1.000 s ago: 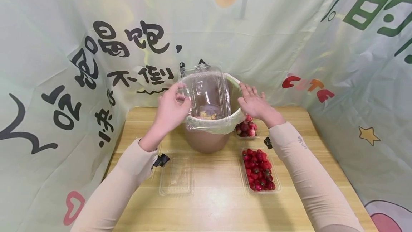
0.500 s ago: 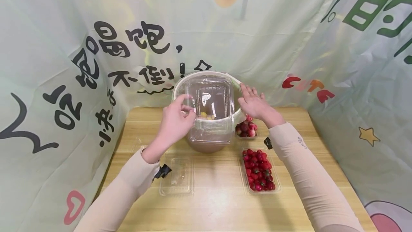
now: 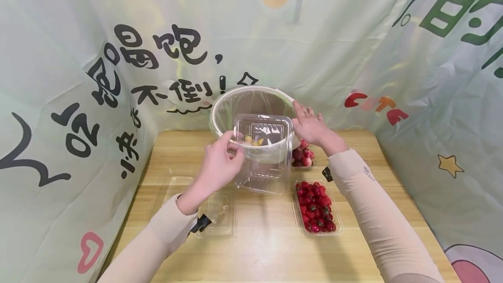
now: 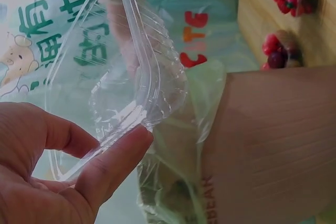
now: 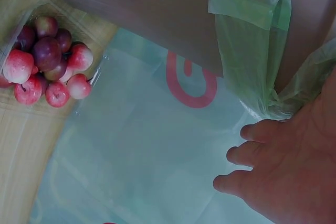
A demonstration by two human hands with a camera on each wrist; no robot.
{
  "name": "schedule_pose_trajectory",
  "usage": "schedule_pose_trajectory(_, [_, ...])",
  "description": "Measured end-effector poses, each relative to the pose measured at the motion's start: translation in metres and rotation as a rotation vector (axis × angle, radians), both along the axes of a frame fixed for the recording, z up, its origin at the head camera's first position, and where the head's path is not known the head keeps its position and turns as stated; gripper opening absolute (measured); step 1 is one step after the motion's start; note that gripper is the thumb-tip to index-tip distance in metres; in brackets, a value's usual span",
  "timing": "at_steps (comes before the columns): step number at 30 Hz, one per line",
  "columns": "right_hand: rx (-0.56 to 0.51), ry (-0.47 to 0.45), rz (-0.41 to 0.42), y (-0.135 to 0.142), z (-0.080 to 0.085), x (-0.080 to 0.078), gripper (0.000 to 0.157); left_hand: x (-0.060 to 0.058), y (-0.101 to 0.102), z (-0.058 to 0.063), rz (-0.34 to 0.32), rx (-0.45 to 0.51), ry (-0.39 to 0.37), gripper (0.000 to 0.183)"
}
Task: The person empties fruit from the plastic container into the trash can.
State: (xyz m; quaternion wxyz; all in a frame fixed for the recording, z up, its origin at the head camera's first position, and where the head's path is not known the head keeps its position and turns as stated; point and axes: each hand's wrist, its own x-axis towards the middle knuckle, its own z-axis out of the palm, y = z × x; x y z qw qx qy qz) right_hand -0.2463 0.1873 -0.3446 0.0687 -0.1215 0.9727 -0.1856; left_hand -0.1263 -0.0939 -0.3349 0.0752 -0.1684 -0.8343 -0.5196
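My left hand (image 3: 220, 165) pinches the left edge of a clear plastic container (image 3: 264, 174), thumb and fingers on either side, as the left wrist view also shows. The container (image 4: 152, 61) hangs tilted in front of the bin, with nothing seen inside it. Behind it stands a brownish bin (image 4: 278, 145) with a white rim and a pale green liner bag (image 5: 252, 40). Yellowish pieces (image 3: 255, 140) lie inside the bin, seen through the container. My right hand (image 3: 312, 125) rests at the bin's right rim with its fingers extended; its thumb is hard to make out.
A clear tray of small red fruit (image 3: 316, 206) sits at the right on the wooden table (image 3: 263, 248). Behind it is another tray of red and purple fruit (image 5: 47, 56). A clear empty container (image 3: 218, 217) lies at the left, partly behind my left arm. Printed cloth (image 3: 334, 47) surrounds the table.
My left hand has brought the clear container down and slightly right, from over the bin's opening to in front of its rim. The right hand has stayed at the rim.
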Motion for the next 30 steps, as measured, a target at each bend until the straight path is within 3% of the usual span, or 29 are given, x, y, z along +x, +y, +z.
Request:
schedule_pose_trajectory(7, [-0.010,-0.012,-0.005,-0.002,0.000,0.000,0.068,0.009,0.002,-0.014,0.024,-0.002,0.016,0.035])
schedule_pose_trajectory(16, [-0.022,-0.005,-0.006,-0.002,-0.001,-0.002,0.068,0.020,0.011,-0.042,0.101,-0.029,0.181,0.032])
schedule_pose_trajectory(23, [-0.029,-0.008,-0.009,-0.001,-0.002,-0.003,0.068,0.030,0.017,-0.060,0.102,0.027,0.189,0.030])
schedule_pose_trajectory(30, [-0.030,-0.006,-0.006,-0.001,-0.003,-0.002,0.068,0.040,0.020,-0.084,0.106,0.015,0.162,0.031])
